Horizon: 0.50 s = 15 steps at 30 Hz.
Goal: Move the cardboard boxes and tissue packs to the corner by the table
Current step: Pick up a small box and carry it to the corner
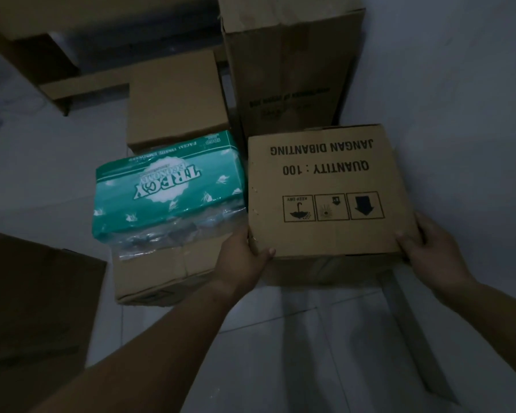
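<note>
Cardboard box point(325, 189) gripped by left hand point(245, 254) and right hand point(429, 248), above tiled floor point(295, 338) beside grey wall point(459, 84).

Shot from one wide-angle camera worn on the head. Faced forward and steeply down along both forearms. Sat close above the printed box point(325, 189), gripped at its near corners by the left hand point(245, 254) and right hand point(429, 248). Took in pale floor point(295, 338) below, wall point(459, 84) at right, more boxes point(176, 105) beyond. Dim, perhaps bowed toward the edges.
</note>
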### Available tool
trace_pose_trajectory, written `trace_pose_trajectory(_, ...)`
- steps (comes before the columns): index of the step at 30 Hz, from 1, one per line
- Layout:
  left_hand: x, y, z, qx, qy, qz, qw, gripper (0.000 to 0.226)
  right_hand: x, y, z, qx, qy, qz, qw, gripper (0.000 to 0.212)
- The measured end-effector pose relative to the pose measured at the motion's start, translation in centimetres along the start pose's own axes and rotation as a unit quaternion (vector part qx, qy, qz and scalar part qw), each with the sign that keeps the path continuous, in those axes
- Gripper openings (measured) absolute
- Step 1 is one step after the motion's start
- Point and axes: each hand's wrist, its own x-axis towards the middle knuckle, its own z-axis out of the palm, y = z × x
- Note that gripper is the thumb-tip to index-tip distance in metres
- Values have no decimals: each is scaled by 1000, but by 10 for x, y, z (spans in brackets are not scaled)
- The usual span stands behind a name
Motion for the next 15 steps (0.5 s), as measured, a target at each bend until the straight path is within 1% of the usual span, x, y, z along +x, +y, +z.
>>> trace_pose_trajectory(5, 4, -1, 16, 0, 1, -11, 1000, 55, 10, 13, 5, -78, 15, -12, 997, 41)
trace_pose_trajectory(7, 4, 3, 16, 3, -7, -16, 1000, 55, 11, 9, 5, -101, 16, 4, 995, 42)
trace_pose_trajectory(10, 2, 11, 10, 37, -31, -25, 999, 55, 7, 2, 6, -117, 11, 29, 993, 44)
trace_pose_trajectory(12, 1, 18, 4, 61, -47, -12, 997, 47, 5, -5, 5, -121, -7, 43, 992, 45)
trace_pose_trajectory(13, -5, 26, -5, 63, -48, 2, 997, 40, -1, -17, 0, -125, -18, 47, 991, 46)
trace_pose_trajectory(14, -10, 35, -14, 63, -48, 11, 997, 33, -6, -29, -4, -128, -29, 41, 990, 46)
trace_pose_trajectory(15, -9, 39, -18, 75, -47, 21, 996, 31, -6, -34, -2, -136, -34, 40, 989, 46)
